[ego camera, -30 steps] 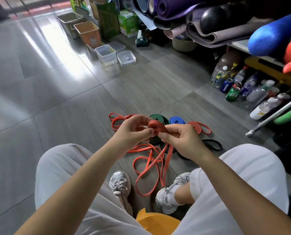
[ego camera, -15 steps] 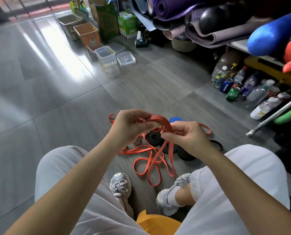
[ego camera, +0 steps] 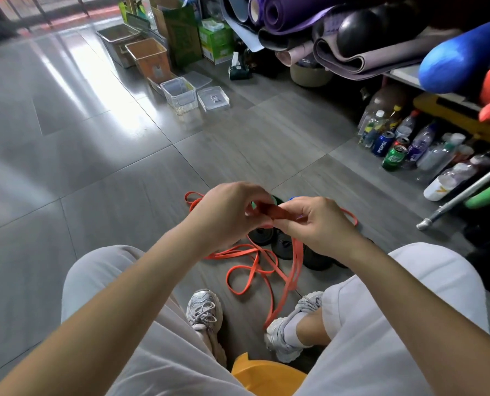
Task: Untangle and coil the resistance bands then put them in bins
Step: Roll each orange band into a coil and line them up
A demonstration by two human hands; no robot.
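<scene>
The left hand (ego camera: 229, 215) and right hand (ego camera: 316, 224) both pinch the orange resistance band (ego camera: 279, 212) just above the black coiled bands (ego camera: 283, 244). Its loose loops trail on the floor (ego camera: 123, 195) beside those coils. A clear bin (ego camera: 180, 94) stands well beyond them.

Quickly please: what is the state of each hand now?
Left hand: closed, pinching the flat orange rubber resistance band.
Right hand: closed, gripping the same band.

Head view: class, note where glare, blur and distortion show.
Head view: glare whitens the floor at upper left; the orange band looks slightly blurred between the left hand and right hand; the wide lens stretches the frame's edges.
</scene>
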